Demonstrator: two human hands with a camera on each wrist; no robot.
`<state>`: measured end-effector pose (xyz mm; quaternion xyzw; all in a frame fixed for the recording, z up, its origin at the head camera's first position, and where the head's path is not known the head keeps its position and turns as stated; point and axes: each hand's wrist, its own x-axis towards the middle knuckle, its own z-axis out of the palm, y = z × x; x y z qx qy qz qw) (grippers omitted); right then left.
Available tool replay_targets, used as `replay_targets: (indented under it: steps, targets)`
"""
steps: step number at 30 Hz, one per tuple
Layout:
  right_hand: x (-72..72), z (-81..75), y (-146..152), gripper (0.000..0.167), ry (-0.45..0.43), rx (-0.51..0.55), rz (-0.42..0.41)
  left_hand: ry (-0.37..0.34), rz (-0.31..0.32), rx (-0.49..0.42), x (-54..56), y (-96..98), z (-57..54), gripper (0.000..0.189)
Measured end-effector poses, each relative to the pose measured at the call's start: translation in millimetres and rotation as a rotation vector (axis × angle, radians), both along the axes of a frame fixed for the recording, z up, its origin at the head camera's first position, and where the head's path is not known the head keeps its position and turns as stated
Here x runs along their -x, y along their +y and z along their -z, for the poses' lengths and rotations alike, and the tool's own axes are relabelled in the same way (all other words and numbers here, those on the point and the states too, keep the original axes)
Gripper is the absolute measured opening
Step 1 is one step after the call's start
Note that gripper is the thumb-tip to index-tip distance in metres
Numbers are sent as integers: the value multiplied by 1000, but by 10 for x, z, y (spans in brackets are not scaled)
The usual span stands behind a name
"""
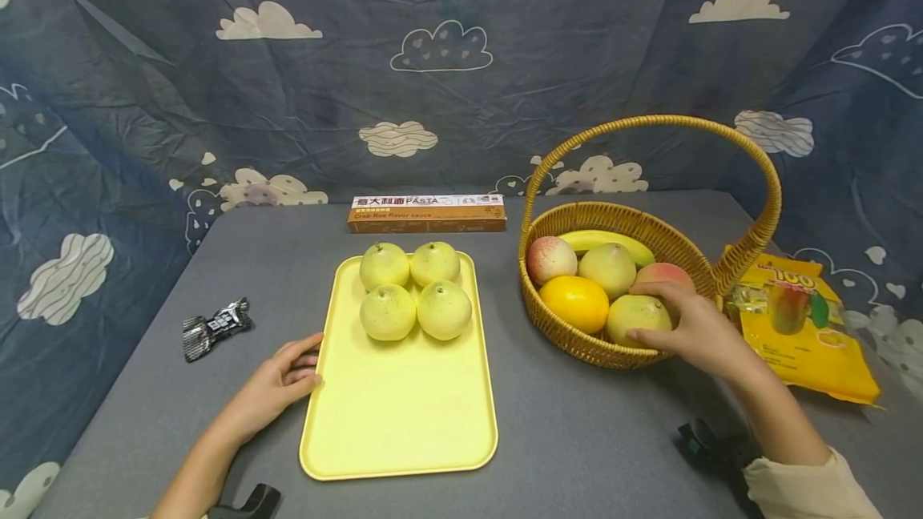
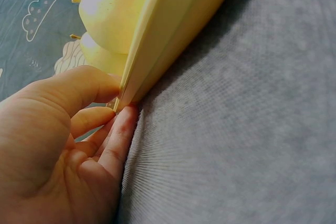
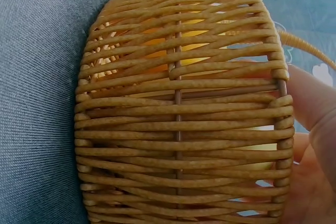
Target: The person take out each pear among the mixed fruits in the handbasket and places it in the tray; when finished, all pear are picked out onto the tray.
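My left hand [image 1: 284, 376] is at the left edge of a yellow tray [image 1: 397, 431]; in the left wrist view its thumb [image 2: 86, 83] and fingers pinch the rim. Several pale yellow-green pears [image 1: 389, 312] stand grouped at the tray's far end. Over the front right of a wicker basket [image 1: 606, 354], my right hand [image 1: 695, 325] holds a similar pear [image 1: 634, 317] between thumb and fingers. Beside that pear are another pear [image 1: 608, 269], an orange-yellow fruit [image 1: 575, 303], peaches [image 1: 552, 260] and a banana [image 1: 613, 242]. In the right wrist view the basket's weave [image 3: 178, 129] hides most of the fruit.
The basket's tall handle [image 1: 659, 120] arches over the fruit. A yellow snack bag [image 1: 808, 335] lies to the basket's right. Behind the tray sits a pasta box [image 1: 427, 215]. A black-and-silver wrapped packet [image 1: 216, 328] lies left on the grey table [image 1: 562, 439].
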<state>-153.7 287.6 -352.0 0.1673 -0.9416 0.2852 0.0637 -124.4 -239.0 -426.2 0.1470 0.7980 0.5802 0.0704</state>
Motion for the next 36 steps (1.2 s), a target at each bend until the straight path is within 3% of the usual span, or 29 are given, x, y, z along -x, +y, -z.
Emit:
replay_targets:
  steps: [6,14,17,23,31,36]
  targets:
    - [-38,-57,-7,52,60,63,47,0,1,0,2,1,-2,58]
    - [-142,-284,-198,52,102,178,84,2,1,-6,1,2,-4,58]
    - [-185,-350,-324,54,149,215,30,7,1,-7,0,1,-4,58]
    - [-273,-360,-672,60,235,266,-154,14,5,-12,8,0,-5,58]
    - [-304,-193,-1232,55,119,260,-360,7,0,-9,12,0,-4,58]
    - [-296,-106,-1567,53,62,231,-421,-8,-4,-4,9,-2,-4,58]
